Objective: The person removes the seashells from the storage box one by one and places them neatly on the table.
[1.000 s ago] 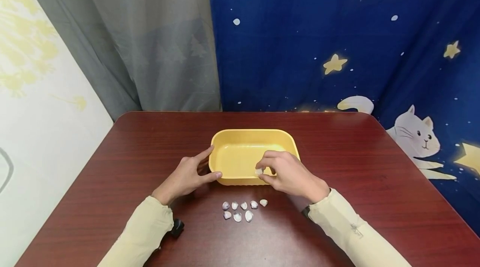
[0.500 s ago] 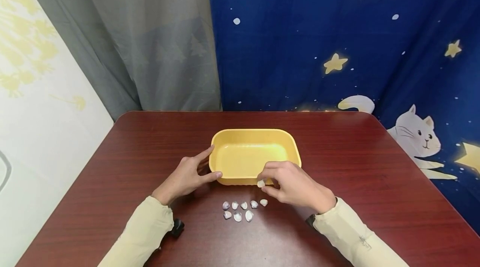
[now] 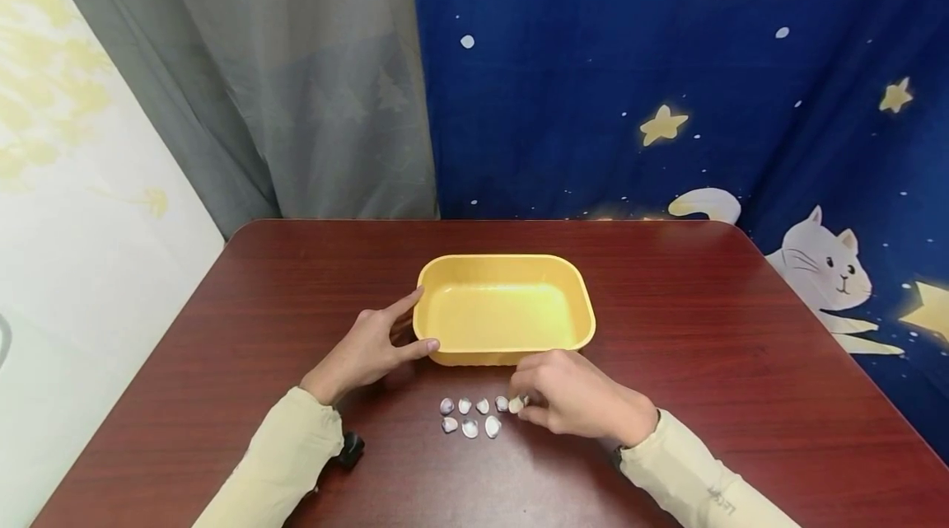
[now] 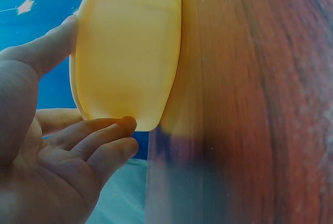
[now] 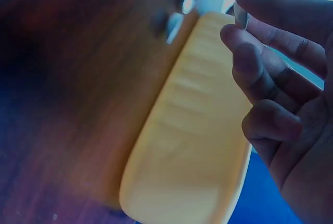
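My left hand (image 3: 371,349) holds the left end of a yellow plastic basin (image 3: 504,359), thumb on the front rim and fingers at the end wall; the left wrist view shows the basin (image 4: 127,52) against the fingertips. Just in front of the basin, my right hand (image 3: 586,396) pinches a small pale seashell (image 5: 240,15) between thumb and fingertips. In the head view this shell (image 3: 516,404) is low over the right end of the back row and partly covers another shell there. Several whitish and purplish shells (image 3: 470,428) lie in two rows on the table.
The dark red wooden table (image 3: 296,281) extends around the basin. Behind it hang a grey curtain (image 3: 334,100) and a blue starry curtain (image 3: 556,100). A white wall (image 3: 89,264) stands at the left. A black wrist device (image 3: 351,451) sits at the left cuff.
My right hand has moved the pinched shell from over the basin's front rim down toward me, to the right end of the back shell row. The left hand and basin have stayed put.
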Action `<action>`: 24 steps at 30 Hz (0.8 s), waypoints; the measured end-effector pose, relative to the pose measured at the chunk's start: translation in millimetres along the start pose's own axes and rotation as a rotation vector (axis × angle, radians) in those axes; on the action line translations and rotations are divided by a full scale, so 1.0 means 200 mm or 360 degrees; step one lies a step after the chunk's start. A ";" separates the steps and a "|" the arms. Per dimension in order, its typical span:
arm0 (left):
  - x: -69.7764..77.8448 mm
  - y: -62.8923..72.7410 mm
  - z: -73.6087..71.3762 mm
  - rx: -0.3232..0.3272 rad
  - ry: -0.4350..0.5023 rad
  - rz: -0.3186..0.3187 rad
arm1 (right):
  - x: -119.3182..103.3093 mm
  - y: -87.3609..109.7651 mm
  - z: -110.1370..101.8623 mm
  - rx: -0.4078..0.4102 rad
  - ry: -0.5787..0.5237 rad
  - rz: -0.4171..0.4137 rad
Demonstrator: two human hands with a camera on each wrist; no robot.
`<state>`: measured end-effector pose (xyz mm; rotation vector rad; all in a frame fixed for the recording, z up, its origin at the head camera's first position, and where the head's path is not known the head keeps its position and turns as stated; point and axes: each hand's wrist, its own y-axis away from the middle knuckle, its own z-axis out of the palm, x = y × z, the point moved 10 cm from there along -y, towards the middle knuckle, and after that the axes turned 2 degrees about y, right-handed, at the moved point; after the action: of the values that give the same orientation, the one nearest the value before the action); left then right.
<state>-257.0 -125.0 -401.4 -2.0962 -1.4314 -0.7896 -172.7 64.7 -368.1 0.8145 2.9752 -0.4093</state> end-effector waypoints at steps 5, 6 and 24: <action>-0.01 0.00 0.01 -0.0013 -0.0004 -0.0019 | -0.02 0.01 0.06 -0.0059 0.0044 -0.0020; -0.01 0.00 0.01 -0.0015 -0.0007 -0.0020 | -0.02 0.01 0.07 -0.0081 0.0042 -0.0013; 0.00 0.01 -0.01 0.0028 -0.0084 0.0032 | -0.01 0.00 0.17 -0.0272 -0.0027 0.0024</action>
<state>-256.1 -127.6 -400.4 -2.1296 -1.4372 -0.7167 -172.6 54.4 -401.0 0.8107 2.9348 -0.1578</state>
